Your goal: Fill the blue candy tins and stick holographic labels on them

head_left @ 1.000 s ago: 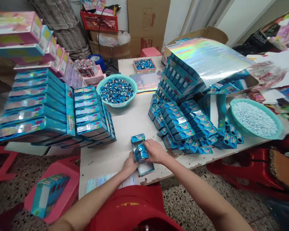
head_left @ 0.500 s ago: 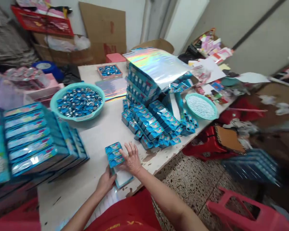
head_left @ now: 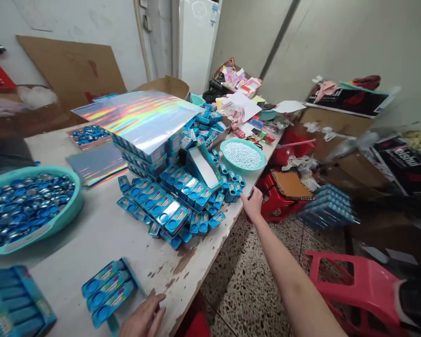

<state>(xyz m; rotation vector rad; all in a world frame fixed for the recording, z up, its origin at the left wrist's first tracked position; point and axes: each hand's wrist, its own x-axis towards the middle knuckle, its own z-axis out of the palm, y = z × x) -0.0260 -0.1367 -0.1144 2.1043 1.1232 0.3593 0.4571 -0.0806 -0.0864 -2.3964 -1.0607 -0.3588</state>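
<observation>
At the bottom of the view, my left hand (head_left: 143,318) rests beside a display box holding three small blue packs (head_left: 108,290); its visible fingers are slightly spread and hold nothing that shows. My right hand (head_left: 253,204) is stretched out to the table's right edge, next to small blue packs (head_left: 234,187). Its fingers are bent, and whether anything is between them is too small to tell. Left of it lies a heap of blue packs (head_left: 168,210). A shiny holographic sheet (head_left: 140,117) covers stacked packs behind the heap.
A teal basin of blue and silver caps (head_left: 31,206) sits at left, with a blue carton (head_left: 17,299) below it. Beyond my right hand is a teal basin of white pieces (head_left: 243,154). Red stools (head_left: 365,281) stand on the floor at right.
The view has swung right. My right hand has left the display box and reached out to the table's right edge. My left hand stays near the box, now lower in view.
</observation>
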